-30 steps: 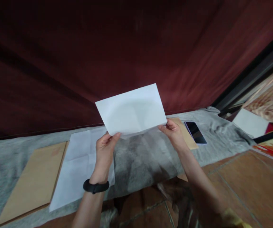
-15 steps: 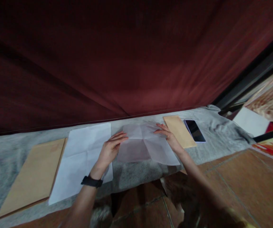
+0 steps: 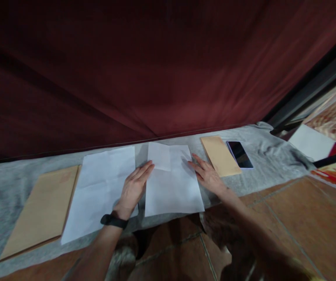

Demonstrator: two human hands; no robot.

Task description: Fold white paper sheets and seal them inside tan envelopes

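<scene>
A creased white sheet of paper (image 3: 172, 183) lies unfolded and flat on the grey cloth (image 3: 18, 171). My left hand (image 3: 134, 187), with a black band on the wrist, rests palm down with fingers stretched on the sheet's left edge. On the sheet's right edge lies my right hand (image 3: 207, 175), also flat and open. A second white sheet (image 3: 98, 191) sits just left of my left hand. Neither hand holds anything.
A large brown envelope (image 3: 39, 210) lies at the far left, a small brown envelope (image 3: 220, 156) right of my right hand, with a dark phone (image 3: 240, 155) beside it. A dark red curtain (image 3: 156, 66) hangs behind. Brown floor tiles (image 3: 287, 218) lie in front.
The sheet was held up folded in both hands a second ago. It has since been unfolded, lowered onto the cloth, and both hands now press flat on it.
</scene>
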